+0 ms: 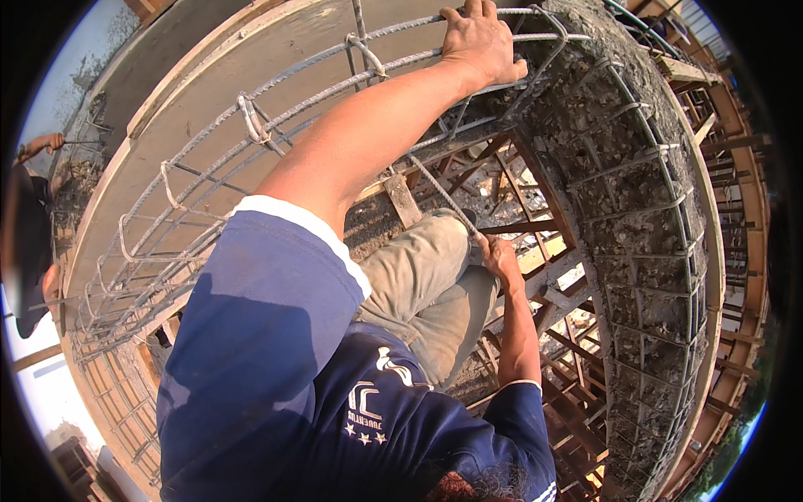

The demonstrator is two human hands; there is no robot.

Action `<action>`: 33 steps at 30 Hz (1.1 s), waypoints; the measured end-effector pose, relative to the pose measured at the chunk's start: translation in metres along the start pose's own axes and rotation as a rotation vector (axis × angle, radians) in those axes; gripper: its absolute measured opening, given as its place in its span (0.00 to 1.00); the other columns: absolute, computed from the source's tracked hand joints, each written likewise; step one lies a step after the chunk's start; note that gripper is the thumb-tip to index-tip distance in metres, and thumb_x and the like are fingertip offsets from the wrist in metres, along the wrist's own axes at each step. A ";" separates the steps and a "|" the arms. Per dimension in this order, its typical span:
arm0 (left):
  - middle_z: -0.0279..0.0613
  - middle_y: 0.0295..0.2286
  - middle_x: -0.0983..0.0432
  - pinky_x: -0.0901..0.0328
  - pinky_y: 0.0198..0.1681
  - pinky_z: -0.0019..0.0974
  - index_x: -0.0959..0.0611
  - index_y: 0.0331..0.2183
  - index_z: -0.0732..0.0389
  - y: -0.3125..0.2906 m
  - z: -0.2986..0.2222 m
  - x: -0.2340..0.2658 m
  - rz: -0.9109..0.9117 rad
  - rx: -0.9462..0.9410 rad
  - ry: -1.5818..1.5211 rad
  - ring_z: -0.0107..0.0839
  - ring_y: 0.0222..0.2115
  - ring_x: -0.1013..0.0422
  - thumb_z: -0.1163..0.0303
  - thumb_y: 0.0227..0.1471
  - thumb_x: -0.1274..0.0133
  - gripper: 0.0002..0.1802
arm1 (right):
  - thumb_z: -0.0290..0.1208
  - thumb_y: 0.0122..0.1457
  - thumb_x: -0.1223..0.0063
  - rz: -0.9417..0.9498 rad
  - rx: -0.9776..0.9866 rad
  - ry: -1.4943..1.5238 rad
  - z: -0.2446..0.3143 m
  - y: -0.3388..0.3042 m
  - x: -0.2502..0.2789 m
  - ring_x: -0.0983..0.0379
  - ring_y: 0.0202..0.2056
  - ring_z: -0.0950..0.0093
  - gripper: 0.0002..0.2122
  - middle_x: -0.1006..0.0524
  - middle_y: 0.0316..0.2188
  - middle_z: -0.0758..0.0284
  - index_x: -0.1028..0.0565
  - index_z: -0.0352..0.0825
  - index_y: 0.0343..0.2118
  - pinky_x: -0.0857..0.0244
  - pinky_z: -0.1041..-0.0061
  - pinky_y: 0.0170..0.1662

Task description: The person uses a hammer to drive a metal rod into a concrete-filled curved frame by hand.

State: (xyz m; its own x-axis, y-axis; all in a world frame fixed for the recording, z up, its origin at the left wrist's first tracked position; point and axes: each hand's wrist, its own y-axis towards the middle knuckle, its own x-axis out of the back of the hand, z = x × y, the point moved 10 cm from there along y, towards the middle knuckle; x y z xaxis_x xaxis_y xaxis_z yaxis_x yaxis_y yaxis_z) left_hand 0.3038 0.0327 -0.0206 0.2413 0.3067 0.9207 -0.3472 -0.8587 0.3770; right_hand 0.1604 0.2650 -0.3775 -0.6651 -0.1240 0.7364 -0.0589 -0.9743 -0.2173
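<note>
Left hand gripping top of rebar cage, right hand closed on a single rod below it.

Left hand (478, 42) lies palm down on the rebar cage (276, 125), fingers curled over its upper long bars, thumb spread toward the concrete-crusted cage section (644, 209) just right of it. Right hand (499, 258) sits below the cage, fist closed round a thin steel rod (439, 192) that slants up to the cage's underside. Grey trouser knee (427, 268) just left of that hand. Flat formwork board (209, 84) lies behind the cage. Timber scaffold props (577, 335) sit under the cage. Another person's hand (52, 142) shows far left of the cage, well apart.
</note>
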 end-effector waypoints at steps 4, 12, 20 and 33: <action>0.52 0.49 0.34 0.41 0.54 0.61 0.18 0.43 0.64 0.000 -0.001 0.004 0.019 -0.002 0.007 0.47 0.53 0.40 0.41 0.44 0.42 0.36 | 0.44 0.67 0.53 -0.002 -0.043 -0.021 -0.003 -0.003 0.007 0.27 0.25 0.53 0.22 0.28 0.19 0.46 0.24 0.26 0.30 0.35 0.59 0.32; 0.51 0.48 0.34 0.41 0.53 0.60 0.18 0.43 0.65 -0.001 -0.003 0.005 -0.003 0.003 0.012 0.46 0.52 0.40 0.41 0.44 0.42 0.36 | 0.46 0.66 0.53 0.037 0.069 -0.052 0.000 -0.010 0.008 0.29 0.22 0.56 0.24 0.27 0.19 0.50 0.25 0.25 0.28 0.35 0.60 0.30; 0.51 0.48 0.34 0.41 0.53 0.61 0.18 0.43 0.65 0.001 -0.002 0.000 0.003 -0.010 0.027 0.46 0.53 0.40 0.40 0.44 0.43 0.37 | 0.52 0.65 0.55 0.006 -0.277 0.175 -0.034 0.028 -0.020 0.31 0.22 0.63 0.27 0.30 0.16 0.56 0.25 0.27 0.25 0.37 0.61 0.31; 0.52 0.51 0.35 0.43 0.57 0.59 0.18 0.44 0.65 0.004 -0.008 0.002 0.065 0.023 0.000 0.46 0.55 0.42 0.41 0.45 0.43 0.37 | 0.46 0.65 0.52 -0.126 -0.141 -0.109 -0.032 -0.042 0.030 0.25 0.27 0.48 0.22 0.25 0.22 0.46 0.23 0.27 0.30 0.33 0.56 0.33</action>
State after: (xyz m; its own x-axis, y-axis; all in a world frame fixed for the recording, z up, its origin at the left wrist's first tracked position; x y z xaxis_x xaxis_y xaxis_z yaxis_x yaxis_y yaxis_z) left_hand 0.2960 0.0332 -0.0170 0.2186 0.2503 0.9432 -0.3410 -0.8860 0.3142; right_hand 0.1189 0.3079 -0.3670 -0.5615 -0.0304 0.8269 -0.2451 -0.9484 -0.2014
